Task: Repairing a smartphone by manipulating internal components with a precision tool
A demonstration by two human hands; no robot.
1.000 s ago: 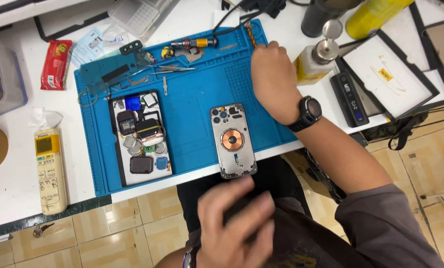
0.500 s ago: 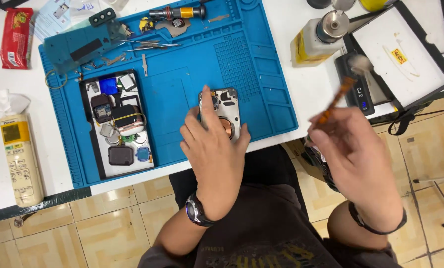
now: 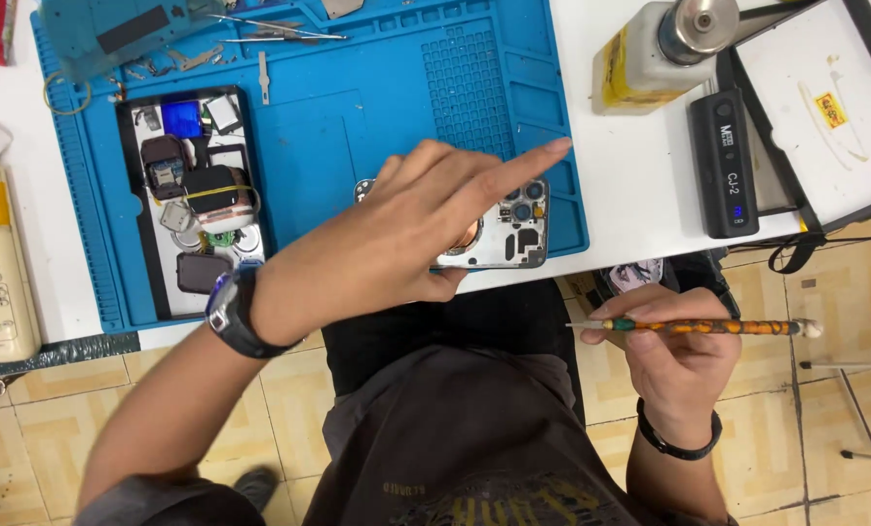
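Steadying: left hand (image 3: 406,239) lies palm-down across the opened phone body (image 3: 504,234), fingers spread wide and flat, forefinger stretched toward the far right edge of the mat; it presses rather than grips.
Tool hand: right hand (image 3: 674,356) closed around a slim orange-patterned tool (image 3: 708,326), held level over the lap, off the worktop, tip pointing left toward the phone.
Phone body: back-side up, camera openings at its right end, lying at the near right corner of the blue mat (image 3: 377,107), its near edge just at the worktop (image 3: 630,166) edge; middle hidden under the palm.
Parts tray: black tray (image 3: 187,195) of loose components on the mat's left part, well apart from the phone.
Beyond the mat: yellow-labelled bottle (image 3: 640,63) and a black oblong device (image 3: 728,161) to the right; tweezers (image 3: 280,34) along the mat's far edge.
Handling judgement: the phone sits near the drop, so flat downward pressure seems wise; the palm would need to shift left to bare the spot before the tool tip comes in low and slow.
Risk judgement: a slip could score the exposed interior.
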